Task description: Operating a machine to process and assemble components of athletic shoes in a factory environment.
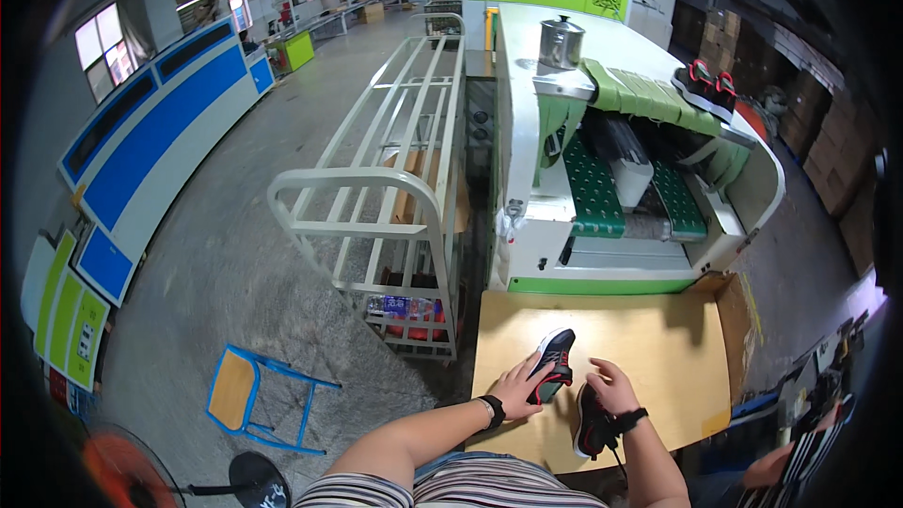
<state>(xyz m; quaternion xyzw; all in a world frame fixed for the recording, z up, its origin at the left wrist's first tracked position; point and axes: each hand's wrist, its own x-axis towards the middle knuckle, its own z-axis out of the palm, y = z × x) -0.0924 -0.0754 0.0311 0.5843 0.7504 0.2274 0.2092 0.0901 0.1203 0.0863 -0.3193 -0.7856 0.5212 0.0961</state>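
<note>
A black sneaker (557, 354) with red trim and a pale sole lies on the wooden tabletop (658, 343), its toe pointing away from me. My left hand (519, 389) is against its near left side, fingers closed over the edge of the shoe. A second dark sneaker with red trim (590, 426) sits closer to me on the right. Above its far end is my right hand (615, 389), thumb and fingers apart, with nothing visible between them. The palm hides part of that sneaker, so I cannot tell whether they touch.
Beyond the tabletop stands a white and green machine (602, 275) with a green conveyor belt (594, 198). A steel pot (562, 42) and a pair of sneakers (705, 89) rest on top. To the left are a metal rack (362, 228), a blue-framed stool (235, 395) and a fan (127, 470).
</note>
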